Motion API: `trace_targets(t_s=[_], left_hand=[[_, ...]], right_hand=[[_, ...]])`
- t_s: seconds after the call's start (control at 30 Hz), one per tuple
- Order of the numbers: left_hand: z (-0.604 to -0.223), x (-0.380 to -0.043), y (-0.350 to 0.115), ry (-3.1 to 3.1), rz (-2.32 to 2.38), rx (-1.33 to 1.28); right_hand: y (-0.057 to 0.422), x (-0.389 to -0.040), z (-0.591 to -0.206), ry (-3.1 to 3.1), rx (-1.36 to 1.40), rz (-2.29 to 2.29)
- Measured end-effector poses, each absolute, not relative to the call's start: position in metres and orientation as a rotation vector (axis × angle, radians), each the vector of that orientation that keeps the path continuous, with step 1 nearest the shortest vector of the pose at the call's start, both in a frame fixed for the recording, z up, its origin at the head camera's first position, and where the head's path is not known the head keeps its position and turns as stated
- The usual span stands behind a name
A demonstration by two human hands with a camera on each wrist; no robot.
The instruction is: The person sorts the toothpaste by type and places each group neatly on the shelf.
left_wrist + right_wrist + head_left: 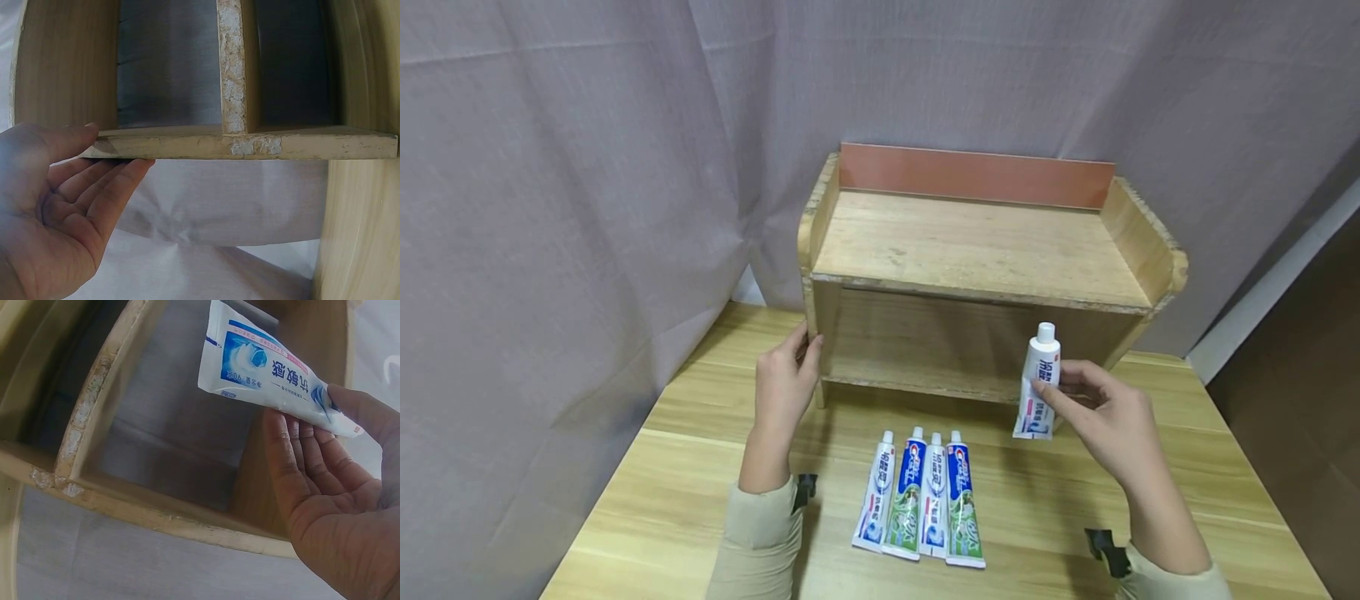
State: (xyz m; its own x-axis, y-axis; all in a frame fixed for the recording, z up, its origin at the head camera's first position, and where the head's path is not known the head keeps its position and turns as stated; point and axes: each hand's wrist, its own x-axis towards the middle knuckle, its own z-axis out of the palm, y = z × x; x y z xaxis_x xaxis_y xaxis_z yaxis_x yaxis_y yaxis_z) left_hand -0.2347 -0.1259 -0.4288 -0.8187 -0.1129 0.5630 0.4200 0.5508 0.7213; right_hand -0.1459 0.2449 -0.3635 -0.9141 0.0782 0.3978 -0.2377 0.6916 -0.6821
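My right hand (1112, 417) pinches a white toothpaste tube (1040, 387) between thumb and fingers, cap up, in front of the shelf's right side. In the right wrist view the tube (262, 369) shows blue lettering and a blue-and-white picture near its flat end. At the left of the two-level wooden shelf (977, 250), my left hand (784, 379) grips the side panel's front edge. The left wrist view has the thumb on one face of that panel (187, 145) and the fingers on the other.
Several toothpaste tubes lie side by side on the wood-grain table (655, 500) before the shelf, white ones (876, 492) alternating with blue-and-green ones (964, 504), caps toward the shelf. A grey curtain (587, 208) hangs behind. A brown surface (1300, 375) stands at the right.
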Motion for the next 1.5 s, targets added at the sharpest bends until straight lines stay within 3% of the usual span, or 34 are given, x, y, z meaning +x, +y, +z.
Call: trace_targets(t_s=[1.5], left_hand=[[-0.428,-0.234,-0.125,-2.215,-1.238,-0.236]], right_hand=[[0.244,-0.158,-0.328,-2.454,0.141,1.054]])
